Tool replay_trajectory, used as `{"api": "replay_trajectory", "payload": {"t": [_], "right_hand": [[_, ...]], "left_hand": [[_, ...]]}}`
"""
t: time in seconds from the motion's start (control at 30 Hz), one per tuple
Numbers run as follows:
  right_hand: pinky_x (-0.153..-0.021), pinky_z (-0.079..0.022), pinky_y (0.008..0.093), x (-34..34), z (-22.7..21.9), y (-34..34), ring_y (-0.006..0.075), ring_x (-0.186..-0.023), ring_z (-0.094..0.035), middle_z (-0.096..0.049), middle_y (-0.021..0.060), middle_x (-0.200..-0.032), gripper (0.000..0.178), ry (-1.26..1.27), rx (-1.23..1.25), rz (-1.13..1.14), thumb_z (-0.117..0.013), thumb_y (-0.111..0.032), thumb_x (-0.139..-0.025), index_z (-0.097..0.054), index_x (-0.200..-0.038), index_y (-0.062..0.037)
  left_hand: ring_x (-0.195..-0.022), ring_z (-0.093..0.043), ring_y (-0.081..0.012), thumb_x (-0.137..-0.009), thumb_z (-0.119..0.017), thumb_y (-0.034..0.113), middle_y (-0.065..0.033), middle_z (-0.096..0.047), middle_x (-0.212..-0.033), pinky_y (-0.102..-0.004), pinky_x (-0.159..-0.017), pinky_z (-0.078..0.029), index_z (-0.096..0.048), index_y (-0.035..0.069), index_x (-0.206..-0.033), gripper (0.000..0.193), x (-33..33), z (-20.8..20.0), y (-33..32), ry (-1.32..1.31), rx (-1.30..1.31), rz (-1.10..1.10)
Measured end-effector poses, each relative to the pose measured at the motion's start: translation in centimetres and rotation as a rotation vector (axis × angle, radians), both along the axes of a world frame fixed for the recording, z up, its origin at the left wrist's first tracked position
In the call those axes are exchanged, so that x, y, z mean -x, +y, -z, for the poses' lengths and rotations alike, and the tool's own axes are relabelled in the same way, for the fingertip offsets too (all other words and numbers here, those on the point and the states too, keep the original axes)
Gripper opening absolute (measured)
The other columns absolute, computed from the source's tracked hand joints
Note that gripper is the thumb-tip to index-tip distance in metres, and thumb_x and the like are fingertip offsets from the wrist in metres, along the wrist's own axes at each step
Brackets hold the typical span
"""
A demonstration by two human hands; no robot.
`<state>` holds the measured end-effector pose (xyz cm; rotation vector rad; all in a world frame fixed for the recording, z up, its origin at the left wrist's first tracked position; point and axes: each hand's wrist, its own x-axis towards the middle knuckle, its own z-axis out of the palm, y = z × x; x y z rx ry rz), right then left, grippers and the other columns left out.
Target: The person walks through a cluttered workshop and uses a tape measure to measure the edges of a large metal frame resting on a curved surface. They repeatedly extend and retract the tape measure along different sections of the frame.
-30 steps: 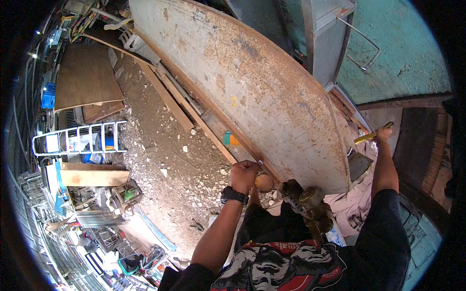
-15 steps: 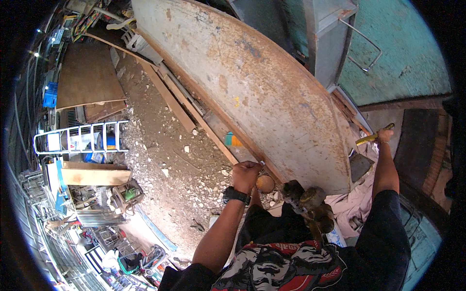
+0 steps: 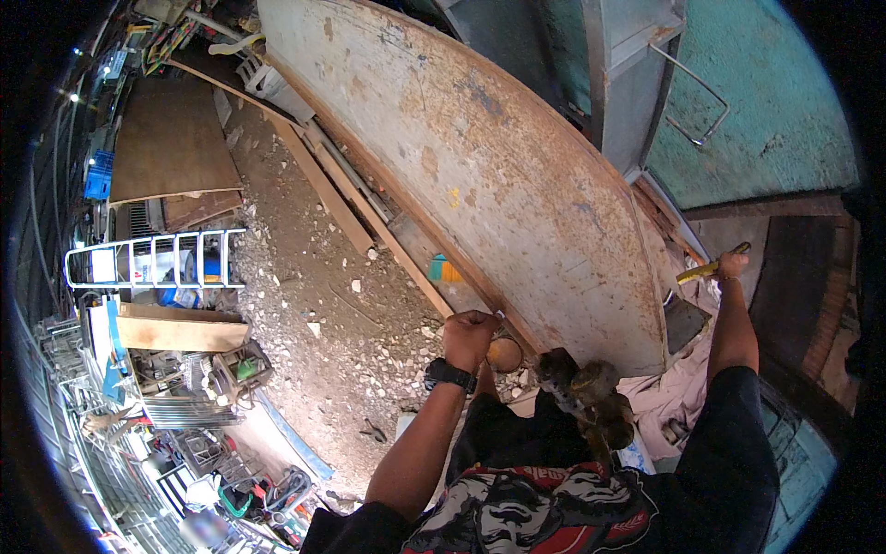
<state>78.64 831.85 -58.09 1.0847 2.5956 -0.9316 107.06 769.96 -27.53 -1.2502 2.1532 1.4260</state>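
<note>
A large off-white, rust-stained panel (image 3: 461, 175) with a curved far edge lies in front of me. My left hand (image 3: 469, 340) is closed at its near left edge, with a small pale bit showing at the fingertips; what it pinches is too small to name. Out to the right, beyond the panel's right end, my right hand (image 3: 734, 265) is wrapped around a yellow bar-shaped tool (image 3: 699, 272) with a dark end. That tool points left toward the panel. Just below my left hand sits a round brown object (image 3: 505, 354).
Long wooden boards (image 3: 323, 189) lie along the panel's left side on stony ground (image 3: 323, 314). A ladder (image 3: 152, 261) and piled tools stand at left. Grimy rounded metal parts (image 3: 600, 402) are close to my body. A teal surface (image 3: 757, 120) with a metal handle rises at right.
The view has shifted very slightly. Around the yellow tool, my right hand has turned a little; my left hand keeps its place at the panel's edge.
</note>
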Motion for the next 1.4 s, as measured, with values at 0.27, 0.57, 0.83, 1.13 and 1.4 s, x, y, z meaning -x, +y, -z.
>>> {"api": "replay_trajectory", "payload": {"t": [0.27, 0.57, 0.83, 1.13, 1.4], "right_hand": [[-0.081, -0.055, 0.0483, 0.4, 1.5, 4.3, 0.0392, -0.094, -0.066, -0.058, 0.0295, -0.111, 0.048, 0.016, -0.131, -0.097, -0.056, -0.018, -0.085, -0.024, -0.119, -0.0050], [-0.081, -0.054, 0.0484, -0.2, -2.9, -2.6, 0.0402, -0.093, -0.065, -0.058, 0.0273, -0.108, 0.046, 0.018, 0.054, 0.102, -0.055, -0.022, -0.085, -0.029, -0.117, -0.0027], [-0.078, -0.055, 0.0469, -0.4, -2.8, -3.6, 0.0415, -0.088, -0.064, -0.061, 0.0263, -0.101, 0.046, 0.032, -0.067, 0.043, -0.054, -0.026, -0.086, -0.039, -0.116, 0.0046], [-0.082, -0.052, 0.0430, 0.7, 2.5, 2.7, 0.0353, -0.086, -0.065, -0.068, 0.0221, -0.101, 0.025, 0.001, -0.382, -0.164, -0.056, -0.022, -0.085, -0.067, -0.092, 0.0000], [-0.084, -0.051, 0.0456, 0.3, 0.5, -1.2, 0.0367, -0.088, -0.064, -0.065, 0.0237, -0.101, 0.024, 0.089, -0.254, 0.007, -0.056, -0.017, -0.085, -0.055, -0.103, 0.0001]], "left_hand": [[-0.059, -0.065, -0.0133, -0.080, -0.077, 0.028, -0.0083, -0.070, -0.066, -0.0295, -0.059, -0.051, -0.075, 0.001, -0.078, 0.027, -0.3, 1.0, -0.5, 0.047, -0.019, -0.006], [-0.061, -0.066, -0.0154, -0.080, -0.077, 0.023, -0.0097, -0.071, -0.068, -0.0299, -0.059, -0.051, -0.075, 0.000, -0.079, 0.023, -0.3, 0.7, 0.0, 0.000, 0.035, 0.012], [-0.060, -0.066, -0.0160, -0.078, -0.077, 0.024, -0.0096, -0.070, -0.066, -0.0305, -0.060, -0.052, -0.076, 0.002, -0.080, 0.022, -0.3, 0.7, 0.1, -0.014, 0.044, -0.009], [-0.059, -0.064, -0.0134, -0.079, -0.077, 0.022, -0.0080, -0.069, -0.064, -0.0291, -0.058, -0.051, -0.075, 0.001, -0.078, 0.021, 0.1, 0.0, -0.2, -0.008, -0.006, 0.002], [-0.059, -0.065, -0.0149, -0.078, -0.077, 0.023, -0.0094, -0.070, -0.065, -0.0298, -0.058, -0.051, -0.075, 0.001, -0.079, 0.022, -0.1, 0.1, 0.2, -0.030, 0.031, -0.001]]}}
